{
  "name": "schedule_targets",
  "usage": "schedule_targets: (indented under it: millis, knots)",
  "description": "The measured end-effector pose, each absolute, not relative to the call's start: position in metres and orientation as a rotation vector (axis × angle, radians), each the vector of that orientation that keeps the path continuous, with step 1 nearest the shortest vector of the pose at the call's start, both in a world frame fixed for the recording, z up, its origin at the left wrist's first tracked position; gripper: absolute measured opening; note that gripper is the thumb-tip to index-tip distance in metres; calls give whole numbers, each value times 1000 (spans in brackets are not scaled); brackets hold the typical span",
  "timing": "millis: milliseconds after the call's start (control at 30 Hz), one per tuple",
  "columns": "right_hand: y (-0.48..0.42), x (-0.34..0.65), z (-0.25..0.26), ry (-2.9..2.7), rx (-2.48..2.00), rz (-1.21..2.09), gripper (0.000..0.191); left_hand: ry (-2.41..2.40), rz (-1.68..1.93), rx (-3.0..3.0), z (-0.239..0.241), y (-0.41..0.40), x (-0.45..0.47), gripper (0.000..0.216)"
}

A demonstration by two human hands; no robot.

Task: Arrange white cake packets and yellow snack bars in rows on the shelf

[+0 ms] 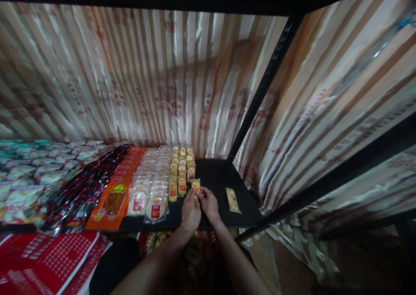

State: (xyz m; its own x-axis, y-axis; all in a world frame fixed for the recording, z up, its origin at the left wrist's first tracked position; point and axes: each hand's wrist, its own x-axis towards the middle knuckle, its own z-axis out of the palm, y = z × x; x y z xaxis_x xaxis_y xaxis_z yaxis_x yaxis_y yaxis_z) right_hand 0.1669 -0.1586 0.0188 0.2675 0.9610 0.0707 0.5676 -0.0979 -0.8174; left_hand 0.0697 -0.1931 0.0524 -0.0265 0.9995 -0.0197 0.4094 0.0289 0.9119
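Note:
My left hand (pixel 190 211) and my right hand (pixel 209 204) meet at the front of a black shelf (pixel 211 173). Between their fingertips is a small yellow wrapped snack packet (pixel 196 183), its lower part covered by the fingers. It stands at the near end of the rightmost of 3 columns of matching yellow packets (pixel 173 188). One more wrapped packet (pixel 232 200) lies alone to the right of my right hand, with its pale side up.
Left of the yellow packets are rows of round wrapped crackers (pixel 156 209), orange stick-snack packs (pixel 113 204), dark shiny packs (pixel 81 186) and white bags (pixel 24 199). A black post (pixel 266 82) rises at the right. Below left is a red basket (pixel 42 260).

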Motion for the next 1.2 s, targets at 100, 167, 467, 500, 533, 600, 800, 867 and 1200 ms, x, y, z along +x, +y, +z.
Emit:
schedule_targets:
  millis: [100,167,467,500,533,600,800,867,1200]
  knots:
    - [-148,162,19,-1375,-1790,671,26,1560,972,1481,49,-184,73,46]
    - [-143,159,20,-1352,-1795,681,27,1574,985,1462,46,-178,75,47]
    - [-124,150,17,-1312,-1736,707,33,1533,971,1452,43,-166,74,47]
    - [-123,150,15,-1305,-1724,726,34,1526,969,1450,43,-166,73,47]
    - [-123,150,14,-1299,-1707,742,36,1524,966,1442,42,-165,73,48]
    - [-122,151,11,-1277,-1668,757,41,1524,965,1429,41,-165,73,48]
    - [-119,155,9,-1241,-1615,710,54,1523,1008,1431,34,-168,76,50]
    - [-115,153,12,-1214,-1589,781,61,1503,1009,1422,32,-168,77,52]
    - [-104,142,22,-1225,-1331,927,72,1427,1083,1331,27,-165,79,54]
